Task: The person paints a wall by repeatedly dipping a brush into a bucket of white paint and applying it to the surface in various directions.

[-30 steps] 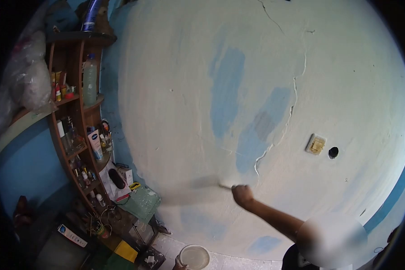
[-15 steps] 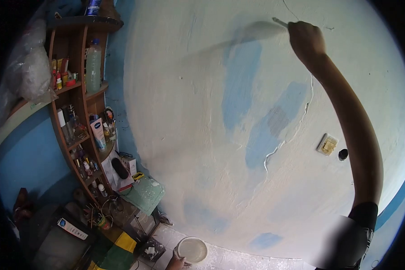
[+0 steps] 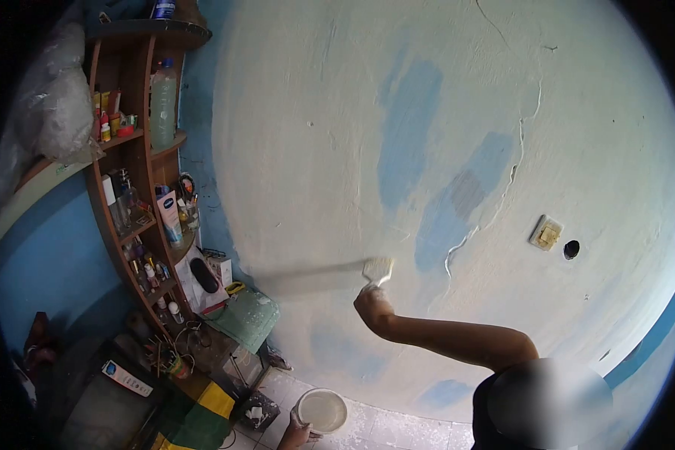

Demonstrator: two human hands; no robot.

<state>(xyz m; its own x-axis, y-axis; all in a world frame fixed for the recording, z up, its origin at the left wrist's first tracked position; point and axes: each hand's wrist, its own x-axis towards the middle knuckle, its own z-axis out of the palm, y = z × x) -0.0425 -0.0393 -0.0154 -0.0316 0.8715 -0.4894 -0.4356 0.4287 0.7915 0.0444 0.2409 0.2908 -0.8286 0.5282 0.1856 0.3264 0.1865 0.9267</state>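
1. Dropping from the top of the frame, where it was half a second ago, the right hand (image 3: pixel 373 306) now sits just below centre, fist clamped on a brush (image 3: pixel 379 270) whose bristles press against the wall (image 3: pixel 300 150).
2. A blurred pale streak trails left from the brush across the wall; the arm, then raised and stretched upward, now lies nearly level, running toward the lower right.
3. At the bottom edge the left hand (image 3: pixel 296 436) grips a white bucket (image 3: pixel 322 410), much as before; only part of the hand shows, its fingers at the rim.
4. The two hands are well apart, brush above, bucket below.
5. Blue patches show through the pale coat at centre, and a crack (image 3: pixel 495 202) runs down the right of them.
6. A switch (image 3: pixel 546 232) and a dark hole (image 3: pixel 571 249) sit at right of the wall.
7. A wooden shelf (image 3: pixel 146 135) crowded with bottles fills the upper left; a plastic bag (image 3: pixel 52 97) hangs beside it.
8. Clutter and a green board (image 3: pixel 247 319) lie at lower left, beneath the streak.
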